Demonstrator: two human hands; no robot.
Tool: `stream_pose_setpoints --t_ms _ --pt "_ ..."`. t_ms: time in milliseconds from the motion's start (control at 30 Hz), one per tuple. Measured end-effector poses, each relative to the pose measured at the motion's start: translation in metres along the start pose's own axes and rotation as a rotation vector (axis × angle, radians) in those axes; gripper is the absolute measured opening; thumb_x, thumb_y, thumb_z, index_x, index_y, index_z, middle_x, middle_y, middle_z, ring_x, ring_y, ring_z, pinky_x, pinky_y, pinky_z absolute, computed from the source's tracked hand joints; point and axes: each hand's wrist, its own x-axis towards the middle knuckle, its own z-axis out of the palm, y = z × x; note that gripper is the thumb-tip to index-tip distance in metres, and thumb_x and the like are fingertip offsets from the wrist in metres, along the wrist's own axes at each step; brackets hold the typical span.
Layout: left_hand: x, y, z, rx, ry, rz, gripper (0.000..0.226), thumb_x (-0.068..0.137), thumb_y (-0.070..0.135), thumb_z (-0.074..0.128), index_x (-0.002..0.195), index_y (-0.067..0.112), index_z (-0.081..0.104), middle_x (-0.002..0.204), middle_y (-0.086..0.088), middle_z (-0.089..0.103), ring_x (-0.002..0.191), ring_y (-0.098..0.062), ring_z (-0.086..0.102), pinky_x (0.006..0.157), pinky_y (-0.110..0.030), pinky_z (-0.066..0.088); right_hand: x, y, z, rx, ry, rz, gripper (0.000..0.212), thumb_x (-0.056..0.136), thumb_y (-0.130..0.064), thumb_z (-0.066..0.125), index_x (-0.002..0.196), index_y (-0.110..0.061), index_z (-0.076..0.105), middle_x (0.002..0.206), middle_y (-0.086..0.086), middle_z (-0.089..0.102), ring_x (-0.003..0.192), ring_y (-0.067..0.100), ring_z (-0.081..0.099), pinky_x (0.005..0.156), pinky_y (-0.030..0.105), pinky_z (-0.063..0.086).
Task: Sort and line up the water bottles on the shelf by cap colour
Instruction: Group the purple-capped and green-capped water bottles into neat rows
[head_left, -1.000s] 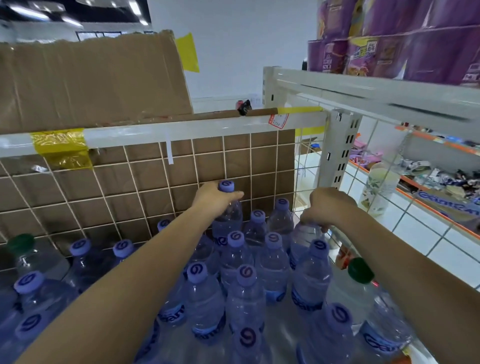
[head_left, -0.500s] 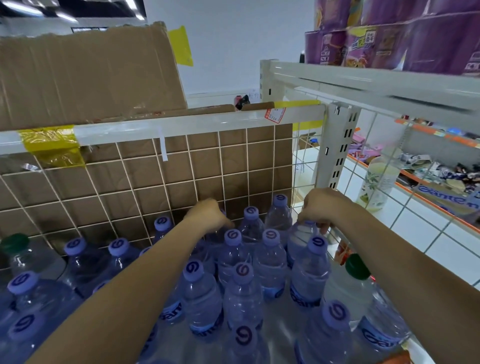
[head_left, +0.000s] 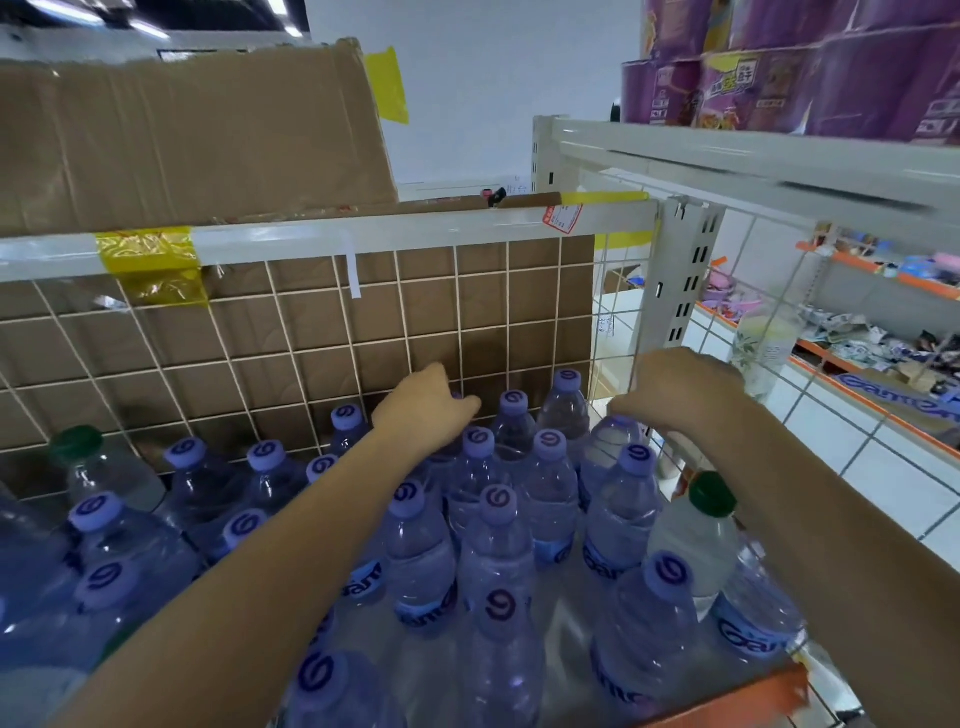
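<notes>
Where the purple-capped bottles (head_left: 498, 519) stand packed against the wire grid (head_left: 291, 338), your left hand (head_left: 423, 410) curls its fingers over one back-row bottle top; your right hand (head_left: 680, 389) clamps another bottle (head_left: 610, 452) beside the grid's corner post (head_left: 675, 280).

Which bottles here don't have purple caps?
Two green-capped bottles: one at far left by the wire grid, one at right beside the right forearm. All others visible are purple.

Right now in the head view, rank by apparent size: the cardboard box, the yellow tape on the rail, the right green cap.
1. Cardboard box, by far the largest.
2. Yellow tape.
3. Green cap, smallest, though it sits nearer the camera.
</notes>
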Motion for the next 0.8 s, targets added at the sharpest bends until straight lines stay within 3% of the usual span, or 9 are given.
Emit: stream_pose_setpoints --t_ms 167,267,367,400,467,533,633,733,800 --pt "-0.022 0.005 0.002 -0.054 0.029 0.051 0.032 0.087 0.043 0.054 0.101 0.015 0.057 0.105 -0.007 0.063 0.097 -0.028 0.058 0.087 -0.039 0.049 -0.041 0.009 -0.005 -0.217 -0.089 0.007 0.044 0.082 -0.060 0.056 0.079 -0.017 0.050 0.081 -0.003 0.052 0.081 0.019 0.053 0.066 0.027 0.035" --pt "-0.032 0.002 0.000 -0.067 0.021 0.048 0.031 0.087 0.043 0.055 0.100 0.016 0.059 0.107 -0.007 0.063 0.099 -0.029 0.058 0.089 -0.040 0.049 -0.061 0.011 -0.003 -0.282 -0.235 0.017 0.050 0.078 -0.068 0.057 0.092 -0.020 0.053 0.087 -0.004 0.053 0.087 0.019 0.055 0.074 0.028 0.040" --pt "-0.042 -0.007 -0.010 -0.091 0.037 0.042 0.032 0.087 0.042 0.056 0.101 0.014 0.060 0.106 -0.007 0.064 0.100 -0.028 0.058 0.087 -0.039 0.049 -0.071 0.011 0.000 -0.254 -0.292 0.012 0.049 0.076 -0.064 0.065 0.093 -0.019 0.057 0.089 -0.004 0.056 0.078 0.018 0.058 0.078 0.028 0.051" --pt "-0.046 -0.009 -0.014 -0.091 0.042 0.044 0.034 0.087 0.042 0.056 0.101 0.012 0.062 0.105 -0.008 0.065 0.100 -0.029 0.059 0.087 -0.039 0.050 -0.072 0.011 0.001 -0.234 -0.291 0.015 0.048 0.076 -0.060 0.068 0.095 -0.017 0.058 0.091 -0.002 0.057 0.077 0.019 0.060 0.080 0.031 0.054" --pt "-0.051 -0.014 -0.024 -0.069 0.034 0.054 0.037 0.086 0.042 0.056 0.100 0.008 0.064 0.102 -0.010 0.066 0.100 -0.030 0.060 0.086 -0.038 0.050 -0.070 0.015 0.004 -0.178 -0.280 0.025 0.044 0.075 -0.054 0.073 0.081 -0.015 0.054 0.085 0.000 0.055 0.076 0.020 0.061 0.079 0.032 0.057" --pt "-0.054 -0.020 -0.038 -0.037 -0.009 0.048 0.040 0.087 0.043 0.057 0.099 0.006 0.065 0.105 -0.012 0.067 0.100 -0.030 0.060 0.084 -0.034 0.049 -0.066 0.020 0.006 -0.172 -0.262 0.020 0.042 0.074 -0.049 0.075 0.068 -0.019 0.048 0.077 0.000 0.055 0.071 0.017 0.062 0.070 0.028 0.057" --pt "-0.057 -0.033 -0.067 0.023 -0.079 0.026 0.043 0.088 0.046 0.057 0.097 0.004 0.064 0.103 -0.012 0.065 0.100 -0.030 0.060 0.072 -0.028 0.043 -0.064 0.023 0.010 -0.193 -0.237 0.001 0.038 0.078 -0.045 0.072 0.065 -0.020 0.046 0.074 0.000 0.058 0.068 0.015 0.064 0.061 0.024 0.055" --pt "-0.066 -0.053 -0.100 -0.015 -0.068 -0.008 0.042 0.090 0.048 0.056 0.100 0.007 0.062 0.090 -0.007 0.065 0.086 -0.026 0.063 0.063 -0.027 0.042 -0.072 0.019 0.000 -0.199 -0.167 0.017 0.038 0.084 -0.046 0.065 0.064 -0.018 0.049 0.063 -0.002 0.057 0.057 0.012 0.060 0.052 0.020 0.047" --pt "-0.074 -0.070 -0.118 -0.025 -0.024 -0.028 0.044 0.089 0.050 0.054 0.102 0.008 0.062 0.092 -0.007 0.064 0.087 -0.025 0.062 0.070 -0.030 0.046 -0.074 0.012 -0.010 -0.205 -0.087 0.043 0.042 0.083 -0.049 0.065 0.062 -0.017 0.048 0.059 -0.004 0.054 0.056 0.012 0.059 0.060 0.022 0.051"
